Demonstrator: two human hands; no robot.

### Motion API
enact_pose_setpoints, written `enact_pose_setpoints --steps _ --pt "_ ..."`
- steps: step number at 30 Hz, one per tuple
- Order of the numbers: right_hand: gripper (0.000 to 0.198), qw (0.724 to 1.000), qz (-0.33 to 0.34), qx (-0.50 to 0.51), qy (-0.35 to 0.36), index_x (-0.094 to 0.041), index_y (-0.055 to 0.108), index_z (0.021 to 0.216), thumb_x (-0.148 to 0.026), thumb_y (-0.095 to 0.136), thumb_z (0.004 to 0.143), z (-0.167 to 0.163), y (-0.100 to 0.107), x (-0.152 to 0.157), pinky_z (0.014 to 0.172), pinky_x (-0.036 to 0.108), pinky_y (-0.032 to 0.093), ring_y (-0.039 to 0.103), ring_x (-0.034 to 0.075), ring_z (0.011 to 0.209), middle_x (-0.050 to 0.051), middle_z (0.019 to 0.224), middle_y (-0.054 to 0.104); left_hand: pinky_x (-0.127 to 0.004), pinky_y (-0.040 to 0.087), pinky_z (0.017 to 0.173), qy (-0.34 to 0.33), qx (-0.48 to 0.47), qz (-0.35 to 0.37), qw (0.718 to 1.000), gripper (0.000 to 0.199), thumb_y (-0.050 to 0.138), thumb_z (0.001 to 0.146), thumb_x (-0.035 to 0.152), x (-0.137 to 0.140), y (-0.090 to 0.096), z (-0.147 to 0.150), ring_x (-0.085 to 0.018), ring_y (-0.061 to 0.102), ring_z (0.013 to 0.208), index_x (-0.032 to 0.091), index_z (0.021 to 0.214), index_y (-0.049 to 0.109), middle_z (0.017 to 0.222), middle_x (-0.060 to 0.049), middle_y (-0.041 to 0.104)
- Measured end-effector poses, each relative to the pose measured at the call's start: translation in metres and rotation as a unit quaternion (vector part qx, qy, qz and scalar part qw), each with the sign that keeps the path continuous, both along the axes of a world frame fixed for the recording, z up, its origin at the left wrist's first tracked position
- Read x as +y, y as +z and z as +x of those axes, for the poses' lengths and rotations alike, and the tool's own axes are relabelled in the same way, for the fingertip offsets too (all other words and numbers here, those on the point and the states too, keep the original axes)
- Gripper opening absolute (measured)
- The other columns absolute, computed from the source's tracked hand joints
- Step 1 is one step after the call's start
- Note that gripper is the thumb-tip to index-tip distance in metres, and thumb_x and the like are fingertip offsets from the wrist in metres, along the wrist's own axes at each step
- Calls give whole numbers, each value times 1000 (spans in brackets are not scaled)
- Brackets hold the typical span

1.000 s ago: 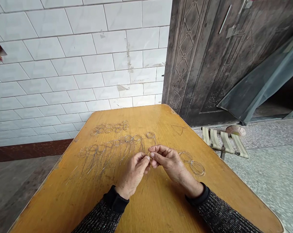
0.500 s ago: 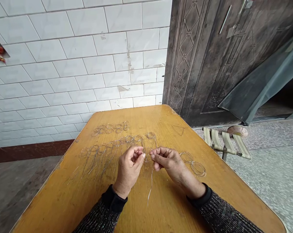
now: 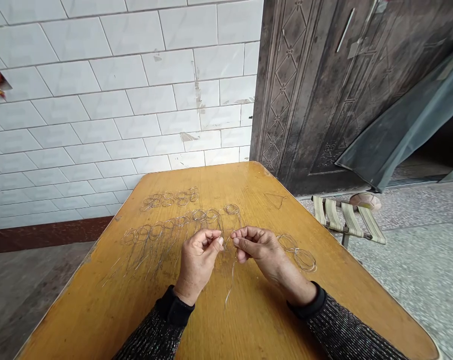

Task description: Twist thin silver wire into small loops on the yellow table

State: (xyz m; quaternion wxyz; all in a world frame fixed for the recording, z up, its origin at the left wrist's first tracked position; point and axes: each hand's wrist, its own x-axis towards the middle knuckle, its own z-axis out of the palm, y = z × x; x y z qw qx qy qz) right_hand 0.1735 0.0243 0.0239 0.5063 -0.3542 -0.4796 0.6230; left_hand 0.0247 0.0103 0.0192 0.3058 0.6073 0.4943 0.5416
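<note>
Over the middle of the wooden table (image 3: 226, 320), my left hand (image 3: 199, 262) and my right hand (image 3: 262, 252) face each other with a small gap between the fingertips. Each pinches a thin wire (image 3: 233, 280) between thumb and forefinger. The wire bends into a loop between them, and one loose end hangs below my right hand. Just beyond my hands lies a coiled wire ring (image 3: 232, 209) with a straight tail. To its left runs a row of similar wire loops (image 3: 156, 230), their tails pointing toward me. Close by my right hand rests a figure-eight wire coil (image 3: 304, 259).
Another group of wire loops (image 3: 168, 199) lies further back on the left. A bent piece of wire (image 3: 276, 201) is at the back right. A white tiled wall (image 3: 109, 95) and a dark door (image 3: 316, 100) stand behind the table. A strapped stool (image 3: 348, 220) and a ball (image 3: 365, 201) are on the right.
Both hands stay nearly in place, still pinching the wire. The loop between them looks narrower, and the hanging end has swung slightly to the left. The view has shifted a little.
</note>
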Motion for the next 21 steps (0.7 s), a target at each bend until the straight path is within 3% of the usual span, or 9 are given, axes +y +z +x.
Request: enact_pose_setpoints --steps 4,6,12,17,21 --pt "28 1000 -1 3 -15 -14 62 67 -37 75 58 3 1 3 41 19 40 48 6 37 -3 44 56 -25 49 56 -34 -88 -58 994 26 52 81 37 -2 6 1 -13 60 65 16 97 56 83 -5 63" --pt "29 1000 -5 4 -25 -14 62 68 -37 75 57 5 2 4 41 19 40 49 6 37 -3 44 57 -23 47 53 -69 -98 -101 988 29 50 81 41 -5 9 2 -13 59 67 16 95 54 86 -6 62" --pt "33 1000 -14 2 -28 -14 59 68 -41 75 57 7 1 8 40 18 39 48 6 36 -3 43 57 -19 35 46 -181 -87 -217 955 19 63 70 31 -7 4 4 -7 46 52 14 77 55 63 2 53" --pt "34 1000 -3 -16 -8 -14 59 69 -44 72 60 7 -1 8 42 18 40 49 6 38 -3 44 58 -19 35 47 -160 -124 -223 954 20 62 70 30 -3 -1 3 -7 45 52 14 79 55 64 2 52" --pt "33 999 5 -51 14 -15 58 62 -46 70 63 7 -2 7 40 17 37 47 5 35 -4 42 55 -18 36 48 -132 -128 -183 966 32 56 74 42 -1 6 -1 -10 51 63 16 93 56 84 -4 56"
